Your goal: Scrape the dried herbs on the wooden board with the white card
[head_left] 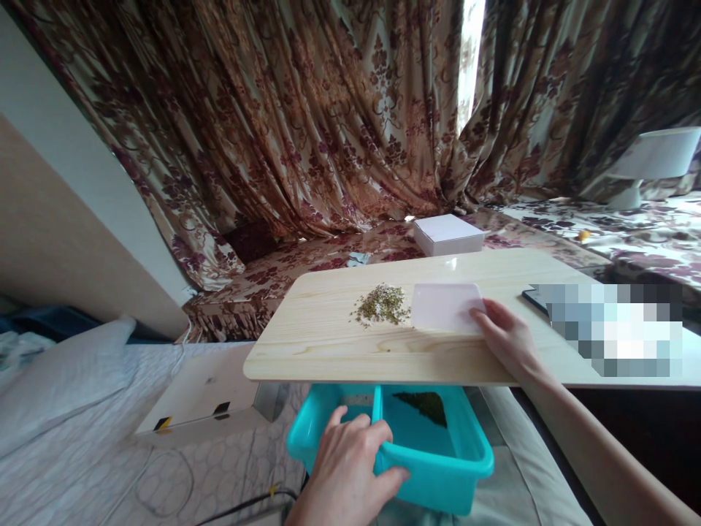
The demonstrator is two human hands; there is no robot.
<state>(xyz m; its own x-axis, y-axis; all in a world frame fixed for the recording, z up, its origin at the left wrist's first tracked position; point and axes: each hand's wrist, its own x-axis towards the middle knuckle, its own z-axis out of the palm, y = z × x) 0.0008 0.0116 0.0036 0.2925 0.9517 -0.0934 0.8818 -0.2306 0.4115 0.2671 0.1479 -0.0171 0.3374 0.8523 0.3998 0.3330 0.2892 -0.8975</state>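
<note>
My right hand (509,337) is pinching the pale card (442,307) beside the granule pile (382,305), calling for level handling; my left hand (350,460) is gripping the teal bin (438,478).

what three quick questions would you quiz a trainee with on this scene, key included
1. Which hand touches the pale flat sheet? a) left b) right c) neither

2. True or false: the loose pile of greenish grains lies on the wooden tabletop.

3. Fill in the number: the teal bin by the left hand is split into ___ compartments.

Key: 1 b, the right hand; 2 true; 3 two.
</note>
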